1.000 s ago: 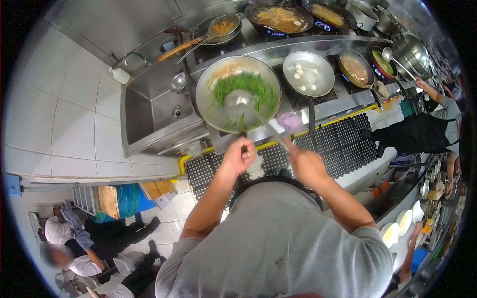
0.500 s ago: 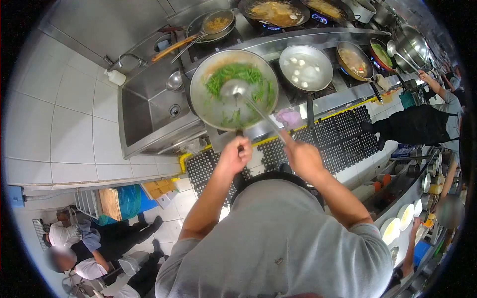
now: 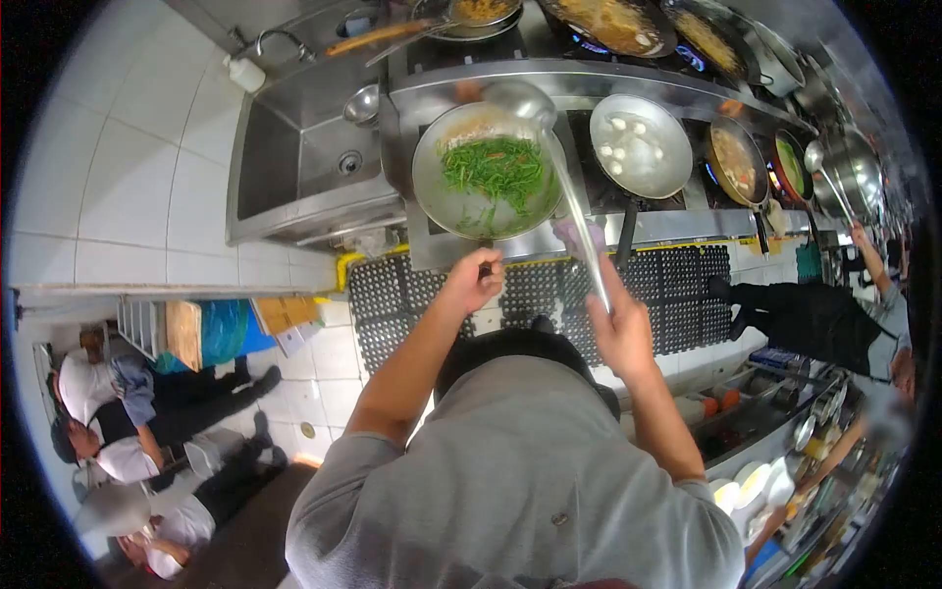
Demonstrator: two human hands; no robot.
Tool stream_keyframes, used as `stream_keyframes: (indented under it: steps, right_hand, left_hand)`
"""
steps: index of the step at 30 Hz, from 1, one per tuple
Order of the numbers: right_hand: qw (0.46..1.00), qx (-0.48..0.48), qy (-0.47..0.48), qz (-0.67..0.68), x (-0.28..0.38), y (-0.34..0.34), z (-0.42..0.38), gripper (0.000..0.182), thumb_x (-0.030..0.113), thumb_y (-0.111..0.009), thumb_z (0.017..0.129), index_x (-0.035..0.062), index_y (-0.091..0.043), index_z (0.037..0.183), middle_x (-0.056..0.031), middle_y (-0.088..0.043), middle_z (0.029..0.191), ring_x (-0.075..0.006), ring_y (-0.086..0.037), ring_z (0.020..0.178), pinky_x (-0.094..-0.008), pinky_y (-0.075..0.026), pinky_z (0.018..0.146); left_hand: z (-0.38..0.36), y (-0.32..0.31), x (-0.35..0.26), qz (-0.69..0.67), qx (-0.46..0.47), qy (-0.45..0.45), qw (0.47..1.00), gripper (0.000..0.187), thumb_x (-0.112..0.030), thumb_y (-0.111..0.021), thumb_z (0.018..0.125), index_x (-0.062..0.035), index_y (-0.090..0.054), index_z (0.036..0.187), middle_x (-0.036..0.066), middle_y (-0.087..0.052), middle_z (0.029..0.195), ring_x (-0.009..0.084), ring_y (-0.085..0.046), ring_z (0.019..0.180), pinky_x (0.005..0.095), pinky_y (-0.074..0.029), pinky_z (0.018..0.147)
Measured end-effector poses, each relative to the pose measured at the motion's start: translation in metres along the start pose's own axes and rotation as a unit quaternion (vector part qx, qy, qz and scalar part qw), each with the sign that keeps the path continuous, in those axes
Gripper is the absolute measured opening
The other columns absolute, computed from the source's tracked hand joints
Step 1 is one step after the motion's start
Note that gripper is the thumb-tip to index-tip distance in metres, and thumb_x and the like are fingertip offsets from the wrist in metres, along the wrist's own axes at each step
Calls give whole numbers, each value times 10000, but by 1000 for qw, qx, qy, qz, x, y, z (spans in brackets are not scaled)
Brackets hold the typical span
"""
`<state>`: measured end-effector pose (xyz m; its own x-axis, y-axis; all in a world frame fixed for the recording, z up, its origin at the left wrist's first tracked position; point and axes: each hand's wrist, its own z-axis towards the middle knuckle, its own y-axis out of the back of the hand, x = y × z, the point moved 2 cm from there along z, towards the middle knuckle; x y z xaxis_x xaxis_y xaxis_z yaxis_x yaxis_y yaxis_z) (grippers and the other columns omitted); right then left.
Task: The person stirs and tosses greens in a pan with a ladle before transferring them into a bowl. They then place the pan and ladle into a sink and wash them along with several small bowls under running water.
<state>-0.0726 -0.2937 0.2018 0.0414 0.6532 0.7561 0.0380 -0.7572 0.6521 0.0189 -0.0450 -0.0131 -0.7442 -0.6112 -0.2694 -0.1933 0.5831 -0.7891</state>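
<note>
Left hand (image 3: 475,279) grips the handle of the round steel wok (image 3: 442,196) of chopped green vegetables (image 3: 498,169); right hand (image 3: 618,329) clamps the long steel ladle (image 3: 522,99), bowl raised at the far rim.

FYI, you've got no readable text anywhere in view. No labels, brands, nos. or signs legible on the wok (image 3: 461,201), ladle (image 3: 569,187), white bottle (image 3: 245,73) by the sink (image 3: 285,167), or the boxes (image 3: 287,316) on the floor. Too small/blurred to tell.
</note>
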Motion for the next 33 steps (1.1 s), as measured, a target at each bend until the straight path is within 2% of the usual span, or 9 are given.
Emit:
stream_keyframes:
  steps: [9,15,17,20,24,27,28,29,33]
  right_hand:
    - [969,153,23,-192,-91,-40,16,617,154,-641,994,78,-455,1578,-279,-711,861,-472,-710,779,-559,-554,740]
    - [959,238,12,-153,-62,17,0,620,146,-649,980,72,-467,1567,-291,-714,870,-474,-706,764,-573,-554,735]
    - [965,217,42,-139,-63,9,23,603,137,-648,980,56,-481,1554,-300,-709,863,-482,-706,765,-565,-556,728]
    - [967,171,78,-170,-74,-30,75,589,137,-651,976,44,-500,1537,-298,-703,828,-490,-699,747,-567,-556,714]
    - [970,147,70,-179,-84,-52,92,602,116,-667,961,50,-505,1536,-304,-702,832,-490,-699,736,-570,-553,702]
    - [964,189,79,-168,-78,-24,66,625,97,-677,952,53,-494,1548,-300,-701,832,-488,-701,734,-565,-549,697]
    - [966,198,84,-146,-79,-13,53,645,95,-681,951,59,-479,1563,-292,-693,806,-485,-701,731,-554,-546,681]
    - [964,202,87,-150,-81,-8,49,645,95,-681,951,59,-479,1563,-292,-693,806,-485,-701,731,-554,-546,681]
    - [957,200,98,-187,-83,-23,76,640,98,-676,959,59,-475,1565,-299,-696,830,-483,-706,756,-549,-553,698]
  left_hand:
    - [11,-3,21,-86,18,-53,995,375,-351,-630,1014,-2,-638,1152,50,-595,786,138,-498,620,276,-399,541]
    - [-3,-10,36,-119,0,-112,987,444,-416,-491,1089,5,-628,1121,77,-599,819,166,-502,651,273,-401,583]
    - [6,29,55,-109,-21,-33,993,455,-408,-477,1101,18,-633,1136,97,-604,828,210,-524,664,325,-475,600]
    - [84,160,108,-88,-201,-1,976,558,-489,-383,1112,14,-608,1198,188,-663,947,307,-654,792,444,-597,719]
    - [109,151,99,-330,-253,-59,908,686,-556,-235,1127,20,-422,1449,344,-532,1390,421,-661,1067,538,-604,873]
    - [137,164,102,-368,-190,-110,904,665,-546,-240,1131,4,-446,1442,285,-565,1344,390,-620,1157,534,-571,935]
    - [144,173,107,-332,-195,-156,910,629,-469,-249,1158,77,-346,1454,259,-583,1186,395,-683,906,516,-666,775]
    - [154,179,113,-338,-193,-157,907,629,-469,-249,1158,77,-346,1454,259,-583,1186,395,-683,906,516,-666,775]
    - [161,166,113,-263,-189,-132,937,504,-357,-327,1154,95,-515,1274,249,-641,1063,375,-697,921,444,-670,736]
